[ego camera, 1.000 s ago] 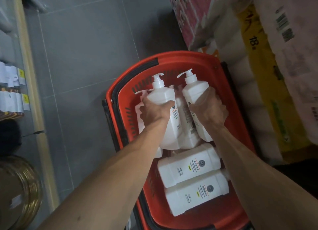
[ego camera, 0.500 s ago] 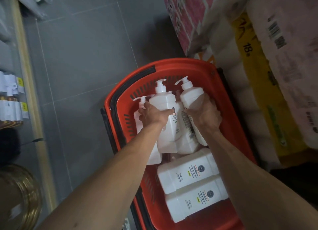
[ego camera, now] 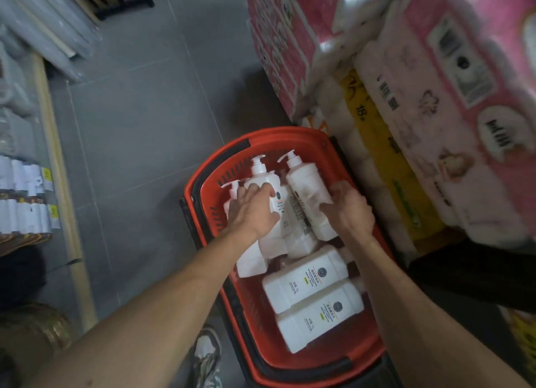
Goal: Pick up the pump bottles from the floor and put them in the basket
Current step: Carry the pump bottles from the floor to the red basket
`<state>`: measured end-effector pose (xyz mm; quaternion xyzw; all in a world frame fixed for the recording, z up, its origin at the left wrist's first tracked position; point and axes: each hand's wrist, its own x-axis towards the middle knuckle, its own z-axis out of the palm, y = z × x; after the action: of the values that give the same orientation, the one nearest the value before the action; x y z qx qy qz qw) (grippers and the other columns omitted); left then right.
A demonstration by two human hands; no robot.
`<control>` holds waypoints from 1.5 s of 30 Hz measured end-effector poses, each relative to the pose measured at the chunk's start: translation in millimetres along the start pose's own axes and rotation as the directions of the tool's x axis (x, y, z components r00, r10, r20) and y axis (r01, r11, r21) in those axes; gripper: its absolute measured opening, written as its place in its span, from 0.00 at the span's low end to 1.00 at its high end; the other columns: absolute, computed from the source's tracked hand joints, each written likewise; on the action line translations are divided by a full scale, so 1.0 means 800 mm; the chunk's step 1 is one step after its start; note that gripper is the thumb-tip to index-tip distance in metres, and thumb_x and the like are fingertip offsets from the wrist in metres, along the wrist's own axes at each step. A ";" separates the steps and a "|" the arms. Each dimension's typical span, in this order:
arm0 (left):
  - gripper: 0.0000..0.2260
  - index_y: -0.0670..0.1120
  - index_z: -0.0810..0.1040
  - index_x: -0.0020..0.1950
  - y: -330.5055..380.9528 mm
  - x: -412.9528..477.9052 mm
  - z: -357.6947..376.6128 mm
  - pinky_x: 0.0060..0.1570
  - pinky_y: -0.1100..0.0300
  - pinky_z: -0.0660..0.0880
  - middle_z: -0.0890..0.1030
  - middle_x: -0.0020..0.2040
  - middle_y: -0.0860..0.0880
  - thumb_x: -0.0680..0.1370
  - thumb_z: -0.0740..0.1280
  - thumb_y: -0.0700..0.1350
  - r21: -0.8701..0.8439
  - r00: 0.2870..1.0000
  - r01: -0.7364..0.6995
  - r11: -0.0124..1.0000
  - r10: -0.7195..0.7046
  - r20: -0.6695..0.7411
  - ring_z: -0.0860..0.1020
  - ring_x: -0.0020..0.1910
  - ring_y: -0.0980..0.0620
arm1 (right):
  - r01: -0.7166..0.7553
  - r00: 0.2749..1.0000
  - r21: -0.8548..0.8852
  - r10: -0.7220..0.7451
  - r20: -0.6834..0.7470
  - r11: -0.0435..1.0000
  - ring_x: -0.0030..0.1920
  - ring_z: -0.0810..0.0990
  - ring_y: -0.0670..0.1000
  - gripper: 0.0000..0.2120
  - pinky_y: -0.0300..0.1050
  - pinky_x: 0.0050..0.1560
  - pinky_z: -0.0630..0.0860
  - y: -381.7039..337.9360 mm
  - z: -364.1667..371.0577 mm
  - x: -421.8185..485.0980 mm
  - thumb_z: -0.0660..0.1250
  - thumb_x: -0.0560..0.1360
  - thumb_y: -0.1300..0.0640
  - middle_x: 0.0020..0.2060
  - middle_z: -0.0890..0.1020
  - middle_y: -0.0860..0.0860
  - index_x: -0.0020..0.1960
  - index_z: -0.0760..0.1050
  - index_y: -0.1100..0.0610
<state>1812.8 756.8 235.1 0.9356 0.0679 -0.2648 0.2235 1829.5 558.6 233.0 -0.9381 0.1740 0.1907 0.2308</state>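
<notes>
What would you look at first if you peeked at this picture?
The bright red basket on the grey floor jumps out first, filled with white pump bottles. Two bare arms reach into it, with the left hand and the right hand each on a bottle at the basket's far end. On the right, big pink toilet paper packs tower beside the basket.

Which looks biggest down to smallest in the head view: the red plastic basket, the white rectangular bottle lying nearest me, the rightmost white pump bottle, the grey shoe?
1. Red plastic basket
2. White rectangular bottle lying nearest, though nearness inflates it
3. Rightmost white pump bottle, partly hidden
4. Grey shoe, half hidden: unsure
</notes>
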 end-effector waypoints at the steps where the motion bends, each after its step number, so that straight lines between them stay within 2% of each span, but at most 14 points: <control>1: 0.19 0.53 0.71 0.66 0.008 -0.011 -0.012 0.60 0.48 0.69 0.73 0.65 0.49 0.76 0.69 0.49 0.038 0.998 -0.053 0.998 0.054 -0.013 0.67 0.65 0.44 | -0.007 1.000 -0.004 0.007 -0.005 1.000 0.53 0.81 0.58 0.22 0.52 0.52 0.76 0.000 -0.016 -0.013 0.71 0.71 0.50 0.54 0.82 0.50 0.63 0.74 0.48; 4: 0.19 0.53 0.70 0.66 0.037 -0.046 -0.054 0.61 0.48 0.67 0.72 0.65 0.49 0.76 0.68 0.50 0.134 0.984 -0.174 0.975 0.178 -0.018 0.67 0.64 0.44 | 0.010 0.999 -0.036 -0.011 -0.035 0.999 0.53 0.80 0.58 0.24 0.54 0.53 0.77 -0.007 -0.070 -0.056 0.70 0.68 0.50 0.54 0.81 0.51 0.64 0.74 0.47; 8: 0.21 0.53 0.69 0.68 0.083 -0.113 -0.125 0.61 0.48 0.66 0.70 0.65 0.49 0.76 0.69 0.50 0.260 0.942 -0.328 0.908 0.335 0.020 0.66 0.65 0.45 | 0.036 0.997 -0.129 -0.045 -0.062 0.991 0.55 0.79 0.59 0.23 0.51 0.50 0.76 -0.031 -0.146 -0.140 0.72 0.71 0.53 0.56 0.79 0.53 0.65 0.74 0.51; 13: 0.23 0.52 0.69 0.69 0.138 -0.227 -0.208 0.59 0.48 0.69 0.71 0.64 0.48 0.75 0.69 0.51 0.425 0.832 -0.512 0.747 0.554 0.029 0.68 0.63 0.45 | 0.024 0.985 -0.201 -0.058 -0.162 0.979 0.51 0.78 0.59 0.14 0.50 0.43 0.72 -0.052 -0.234 -0.280 0.72 0.71 0.53 0.49 0.78 0.53 0.54 0.72 0.53; 16: 0.23 0.52 0.68 0.68 0.172 -0.291 -0.249 0.58 0.48 0.69 0.71 0.63 0.48 0.75 0.70 0.54 0.472 0.757 -0.592 0.653 0.652 0.047 0.69 0.62 0.44 | -0.020 0.968 -0.239 -0.041 -0.247 0.971 0.50 0.79 0.59 0.15 0.49 0.41 0.70 -0.056 -0.285 -0.360 0.70 0.71 0.53 0.49 0.79 0.53 0.56 0.72 0.53; 19: 0.24 0.52 0.67 0.69 0.211 -0.360 -0.279 0.60 0.47 0.69 0.71 0.63 0.47 0.76 0.70 0.54 0.514 0.697 -0.647 0.564 0.710 0.099 0.68 0.63 0.44 | -0.108 0.951 -0.241 0.030 -0.308 0.964 0.50 0.79 0.60 0.12 0.48 0.40 0.67 -0.049 -0.328 -0.439 0.67 0.72 0.55 0.48 0.79 0.53 0.52 0.70 0.53; 22: 0.22 0.53 0.68 0.67 0.254 -0.428 -0.288 0.60 0.47 0.69 0.72 0.63 0.48 0.76 0.70 0.54 0.532 0.638 -0.695 0.485 0.756 0.144 0.68 0.63 0.44 | -0.204 0.922 -0.194 0.121 -0.369 0.960 0.53 0.79 0.60 0.13 0.51 0.43 0.71 -0.031 -0.359 -0.515 0.68 0.72 0.55 0.52 0.80 0.53 0.55 0.72 0.53; 25: 0.24 0.53 0.69 0.69 0.296 -0.490 -0.276 0.61 0.46 0.69 0.72 0.64 0.48 0.75 0.70 0.54 0.547 0.587 -0.736 0.400 0.779 0.221 0.68 0.64 0.44 | -0.300 0.891 -0.146 0.222 -0.397 0.943 0.58 0.79 0.61 0.18 0.55 0.53 0.74 -0.002 -0.378 -0.584 0.68 0.73 0.53 0.56 0.80 0.54 0.62 0.73 0.53; 29: 0.23 0.53 0.69 0.67 0.353 -0.571 -0.246 0.60 0.45 0.71 0.73 0.63 0.47 0.74 0.70 0.54 0.556 0.477 -0.795 0.240 0.814 0.331 0.69 0.63 0.43 | -0.420 0.839 -0.079 0.354 -0.412 0.904 0.59 0.78 0.60 0.19 0.55 0.53 0.73 0.057 -0.400 -0.669 0.71 0.74 0.50 0.57 0.79 0.53 0.62 0.73 0.53; 32: 0.23 0.53 0.69 0.68 0.395 -0.638 -0.209 0.60 0.47 0.71 0.72 0.65 0.48 0.75 0.69 0.54 0.548 0.384 -0.830 0.105 0.820 0.424 0.69 0.66 0.43 | -0.500 0.787 0.019 0.463 -0.407 0.866 0.55 0.79 0.59 0.16 0.53 0.49 0.72 0.116 -0.414 -0.741 0.72 0.74 0.52 0.53 0.79 0.53 0.59 0.73 0.54; 36: 0.23 0.55 0.69 0.69 0.450 -0.738 -0.136 0.61 0.47 0.71 0.73 0.66 0.48 0.75 0.70 0.53 0.489 0.243 -0.870 -0.057 0.814 0.527 0.70 0.66 0.44 | -0.603 0.690 0.114 0.588 -0.423 0.790 0.55 0.79 0.59 0.14 0.54 0.51 0.75 0.199 -0.421 -0.839 0.70 0.74 0.55 0.52 0.80 0.53 0.59 0.73 0.54; 40: 0.25 0.55 0.69 0.70 0.494 -0.845 -0.056 0.62 0.47 0.70 0.72 0.67 0.48 0.75 0.71 0.55 0.447 0.124 -0.874 -0.192 0.801 0.585 0.69 0.67 0.44 | -0.686 0.597 0.198 0.698 -0.396 0.700 0.60 0.77 0.60 0.16 0.55 0.54 0.73 0.284 -0.417 -0.941 0.69 0.75 0.55 0.57 0.78 0.54 0.62 0.72 0.53; 45: 0.22 0.55 0.70 0.69 0.539 -0.979 0.049 0.63 0.46 0.69 0.74 0.66 0.48 0.76 0.70 0.53 0.368 -0.053 -0.857 -0.361 0.773 0.633 0.69 0.66 0.43 | -0.760 0.460 0.299 0.803 -0.380 0.577 0.60 0.76 0.59 0.17 0.55 0.53 0.71 0.386 -0.407 -1.069 0.69 0.76 0.53 0.57 0.78 0.54 0.63 0.71 0.52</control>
<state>1234.5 348.1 782.1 0.6501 -0.7556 -0.0639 -0.0490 1050.5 342.7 761.6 -0.7577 0.6430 0.0299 0.1076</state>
